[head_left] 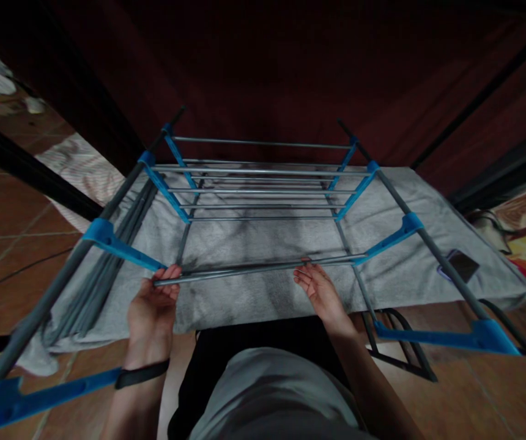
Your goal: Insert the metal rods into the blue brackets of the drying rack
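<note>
A rack frame of grey tubes and blue plastic brackets stands over a grey cloth in front of me. My left hand (155,302), palm up, has its fingers around the left end of a thin metal tube (235,272), beside the left blue bracket (125,245). My right hand (322,292) has its curled fingertips on the same tube further right. The tube's far end lies at the right blue bracket (389,240), but I cannot tell whether it is seated. Close behind it runs another thin tube, partly overlapped.
Several loose grey tubes (102,275) lie on the grey cloth (249,238) at left. A phone (460,266) rests at right. Upright poles (446,263) with lower blue brackets (451,338) flank me. A dark red curtain (263,73) hangs behind.
</note>
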Tool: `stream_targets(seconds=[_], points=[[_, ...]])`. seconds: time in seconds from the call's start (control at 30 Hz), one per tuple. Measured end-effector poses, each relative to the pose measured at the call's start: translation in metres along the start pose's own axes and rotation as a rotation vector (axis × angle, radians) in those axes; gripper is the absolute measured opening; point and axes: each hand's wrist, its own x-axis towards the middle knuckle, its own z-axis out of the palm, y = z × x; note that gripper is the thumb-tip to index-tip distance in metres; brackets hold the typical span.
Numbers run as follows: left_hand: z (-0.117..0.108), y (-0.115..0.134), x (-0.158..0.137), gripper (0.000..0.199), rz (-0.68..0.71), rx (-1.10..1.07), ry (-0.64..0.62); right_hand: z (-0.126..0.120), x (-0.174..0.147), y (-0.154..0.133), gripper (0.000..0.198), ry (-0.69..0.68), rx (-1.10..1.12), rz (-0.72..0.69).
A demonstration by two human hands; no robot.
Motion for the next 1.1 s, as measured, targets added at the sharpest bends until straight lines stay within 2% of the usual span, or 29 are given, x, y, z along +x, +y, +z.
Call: stream_targets(seconds=[0.37,0.67,1.1], points=[[-0.003,-0.012,-0.002,0.040,-0.039,0.016,0.032,-0.004,0.003,0.006,0.035,0.018,-0.011,-0.001],[-0.005,-0.018,0.000,0.039,-0.047,0.026,0.063,-0.004,0.002,0.007,0.027,0.023,-0.001,0.011],[-0.015,-0.022,0.004,0.035,-0.055,-0.007,0.098,-0.003,0.004,0.009,0.033,0.033,-0.052,-0.009]])
